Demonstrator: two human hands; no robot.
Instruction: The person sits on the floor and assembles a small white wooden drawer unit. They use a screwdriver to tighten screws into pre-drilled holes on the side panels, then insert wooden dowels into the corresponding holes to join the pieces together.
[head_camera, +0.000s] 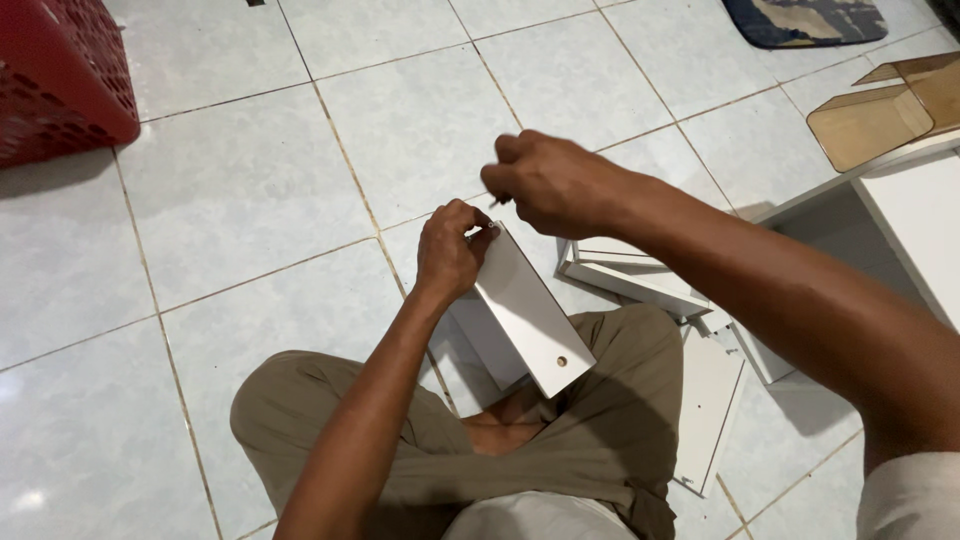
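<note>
I sit cross-legged on a tiled floor. My left hand (452, 248) grips the far top end of a white furniture panel (530, 315) that stands tilted against my lap, a small round hole near its lower corner. My right hand (555, 180) hovers just above that end, fingers closed around a thin tool or screw (497, 202) whose tip points at the panel's top edge. What exactly it pinches is too small to tell.
More white panels (640, 275) and a flat board (710, 410) lie to my right. A larger white cabinet piece (910, 215) and brown wooden pieces (870, 120) sit at far right. A red plastic basket (55, 75) stands top left, a mat (805, 20) top right.
</note>
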